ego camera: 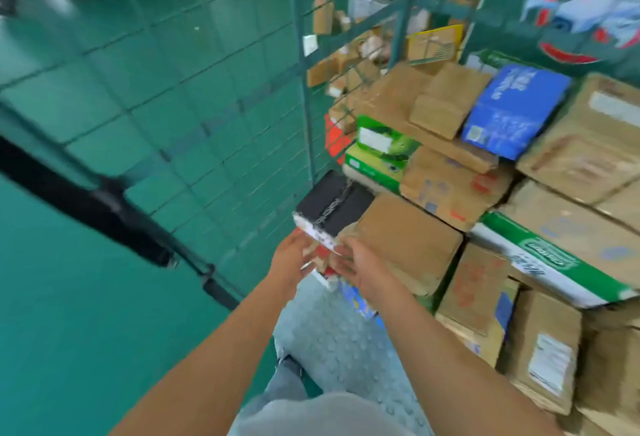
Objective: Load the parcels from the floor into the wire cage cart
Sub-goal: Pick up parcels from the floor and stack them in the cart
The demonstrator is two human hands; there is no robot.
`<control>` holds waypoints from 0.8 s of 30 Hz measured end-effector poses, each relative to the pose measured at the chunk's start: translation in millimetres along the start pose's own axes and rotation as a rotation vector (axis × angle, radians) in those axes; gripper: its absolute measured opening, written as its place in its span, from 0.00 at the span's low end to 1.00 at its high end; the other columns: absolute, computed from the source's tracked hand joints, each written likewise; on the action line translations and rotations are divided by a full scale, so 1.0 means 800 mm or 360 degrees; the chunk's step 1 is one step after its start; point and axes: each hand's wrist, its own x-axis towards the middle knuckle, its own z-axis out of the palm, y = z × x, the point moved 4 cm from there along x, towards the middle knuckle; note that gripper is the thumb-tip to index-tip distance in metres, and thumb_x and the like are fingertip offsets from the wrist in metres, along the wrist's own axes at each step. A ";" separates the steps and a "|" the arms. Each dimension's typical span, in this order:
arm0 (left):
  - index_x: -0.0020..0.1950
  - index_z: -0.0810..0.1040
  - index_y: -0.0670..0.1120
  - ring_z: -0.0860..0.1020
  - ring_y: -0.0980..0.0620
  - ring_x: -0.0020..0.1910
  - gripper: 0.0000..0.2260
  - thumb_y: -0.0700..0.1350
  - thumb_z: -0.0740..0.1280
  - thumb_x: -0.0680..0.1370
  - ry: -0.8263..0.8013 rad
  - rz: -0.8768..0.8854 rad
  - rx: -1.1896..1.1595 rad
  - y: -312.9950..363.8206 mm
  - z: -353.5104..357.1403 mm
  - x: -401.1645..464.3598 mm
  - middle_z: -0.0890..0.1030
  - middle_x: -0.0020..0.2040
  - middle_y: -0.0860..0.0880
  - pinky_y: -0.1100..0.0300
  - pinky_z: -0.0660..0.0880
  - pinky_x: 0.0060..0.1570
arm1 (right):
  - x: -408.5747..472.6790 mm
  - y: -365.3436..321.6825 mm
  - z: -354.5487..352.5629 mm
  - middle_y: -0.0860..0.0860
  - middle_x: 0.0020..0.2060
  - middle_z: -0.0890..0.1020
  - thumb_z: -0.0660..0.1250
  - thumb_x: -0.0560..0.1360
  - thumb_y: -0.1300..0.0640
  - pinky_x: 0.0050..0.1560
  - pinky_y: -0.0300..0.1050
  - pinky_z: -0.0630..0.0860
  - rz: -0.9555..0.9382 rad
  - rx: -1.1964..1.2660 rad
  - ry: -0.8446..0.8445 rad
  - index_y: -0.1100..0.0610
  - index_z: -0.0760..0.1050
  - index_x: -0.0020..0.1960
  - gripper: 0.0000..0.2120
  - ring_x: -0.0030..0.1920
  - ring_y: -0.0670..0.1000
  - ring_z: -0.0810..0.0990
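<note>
Both the left hand and the right hand reached the near end of a flat black parcel. Blur hid whether either gripped it. It lay beside brown cardboard boxes in the green wire cage cart.

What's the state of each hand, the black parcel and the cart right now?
Left hand: at the near end of the black parcel, grip blurred.
Right hand: at the same end, grip blurred.
Flat black parcel with white label edge: raised, beside the stack.
Green wire cage cart: stacked with cardboard boxes.
</note>
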 end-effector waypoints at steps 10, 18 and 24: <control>0.61 0.78 0.49 0.82 0.47 0.54 0.08 0.42 0.66 0.83 0.0643 -0.0030 -0.0416 -0.104 -0.207 -0.117 0.83 0.54 0.49 0.55 0.78 0.50 | -0.057 0.134 0.106 0.53 0.53 0.82 0.62 0.84 0.53 0.55 0.48 0.78 0.0232 -0.0299 -0.0362 0.57 0.76 0.62 0.11 0.54 0.54 0.81; 0.57 0.79 0.52 0.81 0.47 0.58 0.05 0.45 0.64 0.84 0.0932 0.0026 -0.0762 -0.179 -0.339 -0.203 0.82 0.59 0.50 0.53 0.78 0.54 | -0.104 0.244 0.208 0.54 0.54 0.84 0.65 0.82 0.53 0.49 0.46 0.80 0.0339 -0.0780 -0.0584 0.57 0.77 0.61 0.11 0.53 0.52 0.83; 0.60 0.78 0.50 0.82 0.48 0.57 0.07 0.45 0.66 0.83 0.1154 0.0063 -0.1046 -0.241 -0.459 -0.298 0.82 0.61 0.48 0.55 0.78 0.51 | -0.183 0.353 0.316 0.53 0.52 0.85 0.66 0.82 0.53 0.50 0.46 0.81 0.0336 -0.1217 -0.0819 0.55 0.78 0.59 0.09 0.49 0.51 0.84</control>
